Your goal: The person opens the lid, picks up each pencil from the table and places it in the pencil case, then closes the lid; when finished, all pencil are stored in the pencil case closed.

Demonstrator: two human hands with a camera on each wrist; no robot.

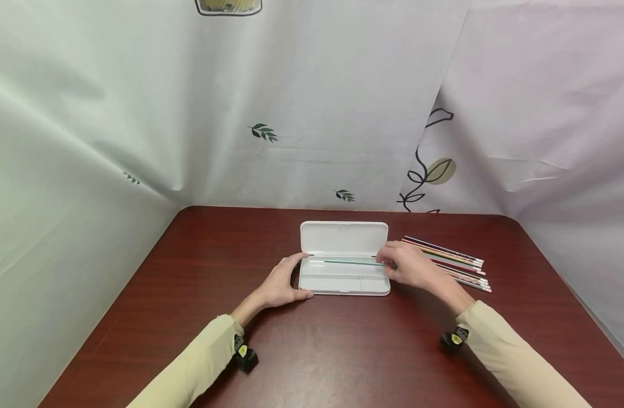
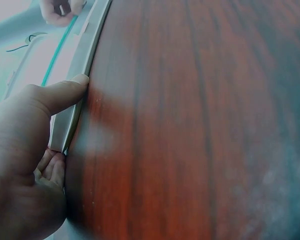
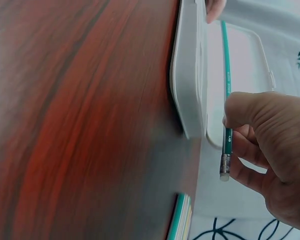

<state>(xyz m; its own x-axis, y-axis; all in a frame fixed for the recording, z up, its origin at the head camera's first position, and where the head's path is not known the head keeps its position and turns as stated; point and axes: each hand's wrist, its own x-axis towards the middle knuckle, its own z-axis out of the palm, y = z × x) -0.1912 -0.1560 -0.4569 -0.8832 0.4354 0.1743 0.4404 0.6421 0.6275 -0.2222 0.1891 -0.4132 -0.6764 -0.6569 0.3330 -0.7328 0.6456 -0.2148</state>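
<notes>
A white pencil case (image 1: 330,284) lies on the table with its lid (image 1: 344,238) raised at the back. My left hand (image 1: 281,285) grips the case's left end, the thumb (image 2: 70,92) on the front edge and the fingers around the far side. Between thumb and fingers, my right hand (image 1: 406,263) pinches a green pencil (image 3: 227,75) near its eraser end. That pencil lies lengthwise over the case's long back compartment, its other end pointing left. Whether it touches the case floor, I cannot tell.
Just right of the case, several pencils (image 1: 457,262) lie side by side on the brown table (image 1: 342,345), white erasers toward the right. Behind the table hangs a white cloth (image 1: 312,102) printed with leaves. Each wrist carries a small black camera (image 1: 246,358).
</notes>
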